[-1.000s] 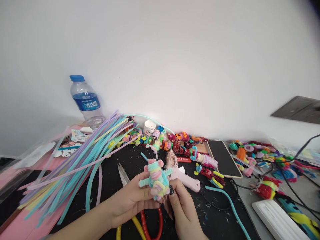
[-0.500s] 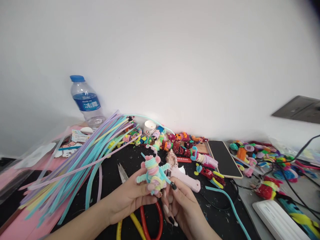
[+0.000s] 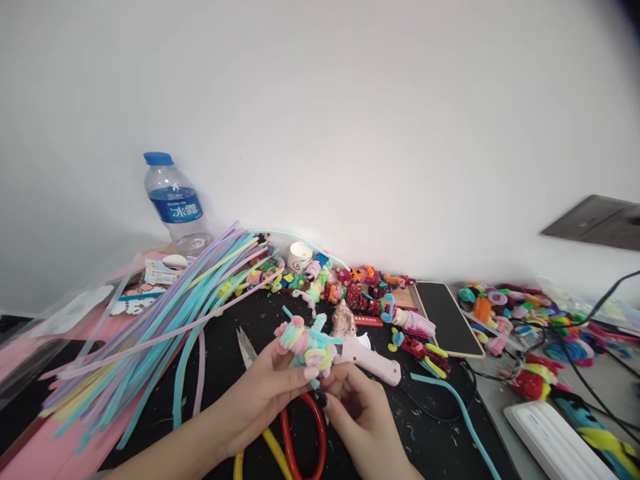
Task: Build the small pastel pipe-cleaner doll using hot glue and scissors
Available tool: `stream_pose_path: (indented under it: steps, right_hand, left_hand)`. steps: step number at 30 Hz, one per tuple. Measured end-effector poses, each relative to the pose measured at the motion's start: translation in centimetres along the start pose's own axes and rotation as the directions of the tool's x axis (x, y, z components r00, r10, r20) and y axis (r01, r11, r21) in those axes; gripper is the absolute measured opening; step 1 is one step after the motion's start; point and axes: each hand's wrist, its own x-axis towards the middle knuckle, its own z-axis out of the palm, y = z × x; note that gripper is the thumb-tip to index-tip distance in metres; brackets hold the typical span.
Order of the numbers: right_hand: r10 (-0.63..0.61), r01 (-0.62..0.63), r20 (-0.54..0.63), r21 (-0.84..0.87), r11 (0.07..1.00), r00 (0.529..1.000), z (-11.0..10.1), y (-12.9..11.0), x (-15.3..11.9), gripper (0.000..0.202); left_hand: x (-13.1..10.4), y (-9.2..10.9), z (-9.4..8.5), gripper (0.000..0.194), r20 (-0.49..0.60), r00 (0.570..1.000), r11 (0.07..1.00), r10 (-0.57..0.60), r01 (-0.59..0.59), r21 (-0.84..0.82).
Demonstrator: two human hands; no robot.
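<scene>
A small pastel pipe-cleaner figure [image 3: 306, 341] in blue, pink and yellow is tilted between my hands. My left hand [image 3: 263, 393] holds its body from the left, thumb across the front. The fingers of my right hand [image 3: 353, 407] are pinched together at the figure's lower end; what lies between their tips is too small to make out. Scissors with red and yellow handles [image 3: 324, 437] lie under my hands. Just behind the figure is a pale pink glue gun [image 3: 373, 360].
At left lies a bundle of pastel pipe cleaners [image 3: 165, 327], with a water bottle [image 3: 177, 207] behind. Finished figures [image 3: 360, 293] line the wall. A phone [image 3: 447, 317], a blue pipe cleaner [image 3: 463, 407], a white device [image 3: 553, 440] and black cables are on the right.
The figure has tilted, its head toward the left. My right hand has moved down and left from the figure's side to its lower end, its fingers more curled.
</scene>
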Motion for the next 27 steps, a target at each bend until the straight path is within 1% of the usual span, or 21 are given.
stream_pose_path:
  steps: [3, 6, 10, 12, 15, 18, 20, 23, 25, 27]
  right_hand:
    - [0.006, -0.008, -0.041, -0.046, 0.999, 0.999, 0.3, 0.0, -0.1, 0.016]
    - [-0.006, -0.001, -0.080, -0.088, 0.996, 0.997, 0.4, 0.1, -0.2, 0.020]
    - [0.003, -0.009, -0.076, -0.073, 0.997, 0.997, 0.5, 0.3, -0.3, 0.024]
    - [0.018, -0.021, -0.067, -0.051, 0.998, 0.998, 0.5, 0.4, -0.2, 0.024]
    - [0.016, -0.019, -0.047, -0.059, 0.998, 0.999, 0.3, 0.3, -0.2, 0.022]
    - [-0.044, 0.040, -0.057, -0.069, 0.997, 0.997, -0.3, -0.2, -0.2, 0.018]
    - [-0.095, 0.088, -0.099, -0.076, 0.993, 0.991, -0.7, -0.4, -0.2, 0.017]
    - [-0.138, 0.118, -0.142, -0.140, 0.983, 0.980, -1.1, -0.4, -0.3, 0.016]
    - [-0.137, 0.110, -0.145, -0.182, 0.977, 0.980, -1.2, -0.2, -0.3, 0.020]
    - [-0.105, 0.077, -0.154, -0.179, 0.981, 0.982, -1.2, 0.1, -0.3, 0.024]
  left_hand:
    - [0.0, 0.0, 0.3, 0.032, -0.012, 1.000, 0.999, 0.025, -0.024, 0.038]
    - [0.1, -0.3, 0.4, 0.038, -0.028, 0.997, 0.994, 0.068, -0.065, 0.090]
    - [0.3, -0.8, 0.2, 0.046, -0.066, 0.993, 0.988, 0.101, -0.092, 0.126]
    - [0.3, -0.9, 0.0, 0.049, -0.065, 0.991, 0.985, 0.116, -0.106, 0.136]
    - [0.4, -0.8, -0.1, 0.047, -0.040, 0.988, 0.971, 0.146, -0.136, 0.196]
    - [0.5, -0.5, -0.2, 0.041, -0.070, 0.977, 0.932, 0.202, -0.170, 0.321]
    - [0.5, -0.4, -0.2, 0.037, -0.046, 0.973, 0.892, 0.228, -0.190, 0.410]
    - [0.2, -0.5, -0.1, 0.037, 0.038, 0.977, 0.841, 0.210, -0.201, 0.502]
    - [-0.1, -0.6, -0.1, 0.040, 0.057, 0.979, 0.818, 0.196, -0.195, 0.541]
    - [-0.3, -0.6, -0.1, 0.039, 0.086, 0.978, 0.801, 0.190, -0.205, 0.563]
